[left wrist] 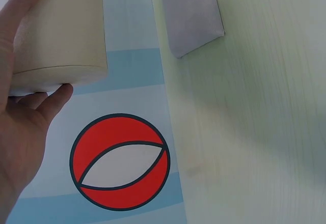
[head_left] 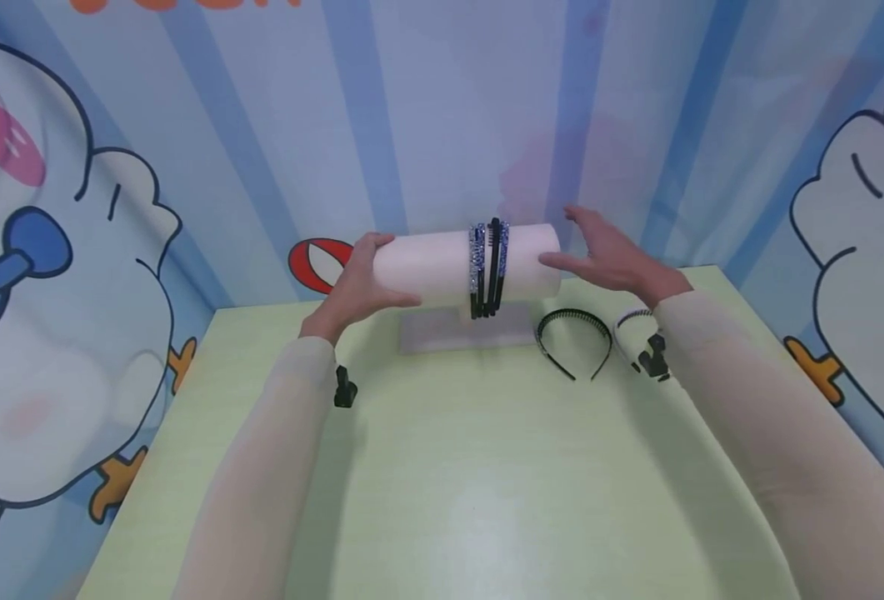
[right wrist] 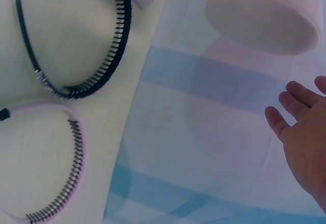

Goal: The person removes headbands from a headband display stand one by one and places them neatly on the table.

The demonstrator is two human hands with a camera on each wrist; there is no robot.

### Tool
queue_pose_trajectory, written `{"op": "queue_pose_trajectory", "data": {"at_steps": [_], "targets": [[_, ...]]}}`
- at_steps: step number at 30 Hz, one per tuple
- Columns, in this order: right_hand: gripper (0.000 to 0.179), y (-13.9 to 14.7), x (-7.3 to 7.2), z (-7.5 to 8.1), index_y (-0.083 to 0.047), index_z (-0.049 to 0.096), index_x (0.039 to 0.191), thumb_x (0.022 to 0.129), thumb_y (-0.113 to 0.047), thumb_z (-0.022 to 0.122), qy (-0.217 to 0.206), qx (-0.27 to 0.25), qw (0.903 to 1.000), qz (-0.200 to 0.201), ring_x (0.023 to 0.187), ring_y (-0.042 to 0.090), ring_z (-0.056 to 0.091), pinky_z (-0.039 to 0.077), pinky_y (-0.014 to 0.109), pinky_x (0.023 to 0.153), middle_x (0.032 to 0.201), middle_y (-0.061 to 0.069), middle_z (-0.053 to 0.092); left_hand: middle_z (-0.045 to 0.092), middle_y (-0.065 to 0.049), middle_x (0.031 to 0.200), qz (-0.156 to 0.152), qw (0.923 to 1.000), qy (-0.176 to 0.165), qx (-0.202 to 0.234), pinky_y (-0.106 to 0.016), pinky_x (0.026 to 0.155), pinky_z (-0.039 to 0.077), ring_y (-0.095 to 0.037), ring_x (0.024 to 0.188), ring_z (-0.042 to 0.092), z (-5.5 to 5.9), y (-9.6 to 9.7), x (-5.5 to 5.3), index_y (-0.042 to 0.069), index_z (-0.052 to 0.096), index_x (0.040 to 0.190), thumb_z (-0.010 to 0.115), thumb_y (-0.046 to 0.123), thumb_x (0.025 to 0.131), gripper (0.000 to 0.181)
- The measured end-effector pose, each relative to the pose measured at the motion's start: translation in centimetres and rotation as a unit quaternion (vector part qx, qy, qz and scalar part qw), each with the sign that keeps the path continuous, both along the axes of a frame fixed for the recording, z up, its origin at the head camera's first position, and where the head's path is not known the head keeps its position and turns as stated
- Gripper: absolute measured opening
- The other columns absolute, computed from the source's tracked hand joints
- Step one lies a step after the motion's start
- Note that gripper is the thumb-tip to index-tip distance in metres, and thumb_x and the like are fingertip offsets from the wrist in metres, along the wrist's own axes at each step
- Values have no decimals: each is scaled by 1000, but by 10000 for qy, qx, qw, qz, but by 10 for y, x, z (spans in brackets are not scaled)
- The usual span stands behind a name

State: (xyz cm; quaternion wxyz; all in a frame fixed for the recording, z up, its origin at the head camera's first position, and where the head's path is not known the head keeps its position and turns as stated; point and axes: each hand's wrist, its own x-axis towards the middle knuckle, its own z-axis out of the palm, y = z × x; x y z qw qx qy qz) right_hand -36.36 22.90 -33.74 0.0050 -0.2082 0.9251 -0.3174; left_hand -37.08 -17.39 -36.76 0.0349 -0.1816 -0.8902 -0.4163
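Note:
A headband stand with a padded white roll [head_left: 427, 265] rises from a flat pale base [head_left: 434, 330] at the back of the table. Several headbands [head_left: 494, 267], black and glittery blue, hang side by side round the roll, right of its middle. My left hand [head_left: 359, 283] holds the roll's left end, thumb along the front; in the left wrist view, fingertips [left wrist: 60, 99] touch the end face. Just off the right end, my right hand [head_left: 610, 254] has its fingers spread, holding nothing. In the right wrist view it shows below the roll's round end [right wrist: 265, 25].
A black toothed headband [head_left: 575, 313] lies on the table right of the base. Beside it, partly under my right wrist, is a pale pink headband [right wrist: 84, 147] with dark teeth. A blue striped cartoon backdrop [head_left: 449, 108] stands right behind the table [head_left: 449, 467].

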Motion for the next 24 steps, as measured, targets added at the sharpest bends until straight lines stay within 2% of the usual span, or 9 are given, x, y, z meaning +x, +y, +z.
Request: {"op": "queue_pose_trajectory", "data": {"at_steps": [5, 12, 19, 24], "targets": [[102, -18, -5, 7, -14, 6, 162, 91, -63, 60, 152, 109, 9996, 199, 151, 33, 14, 16, 58, 117, 165, 12, 15, 37, 0, 147, -20, 10000, 43, 11, -52, 94, 50, -24, 128, 40, 1, 0, 0, 21, 32, 150, 91, 41, 71, 100], [108, -38, -12, 11, -11, 2, 161, 89, -65, 62, 574, 822, 9933, 575, 151, 33, 11, 12, 54, 119, 166, 13, 10, 37, 0, 147, -62, 10000, 6, 60, -52, 93, 51, -24, 127, 40, -1, 2, -2, 22, 31, 150, 91, 42, 71, 101], [114, -49, -12, 17, -16, -3, 161, 85, -70, 62, 618, 1184, 9888, 663, 152, 32, 6, 0, 66, 114, 166, 13, 6, 37, 0, 146, -76, 9999, 83, 37, -52, 94, 50, -23, 128, 40, -1, 1, -4, 21, 32, 150, 91, 43, 71, 101], [122, -56, -13, 20, -18, -6, 161, 80, -72, 67, 632, 1453, 9842, 792, 152, 34, 3, -6, 66, 113, 167, 13, 2, 37, 1, 147, -77, 10000, 57, 28, -52, 94, 50, -23, 128, 39, 0, 1, -5, 22, 32, 150, 91, 42, 71, 101]]}}
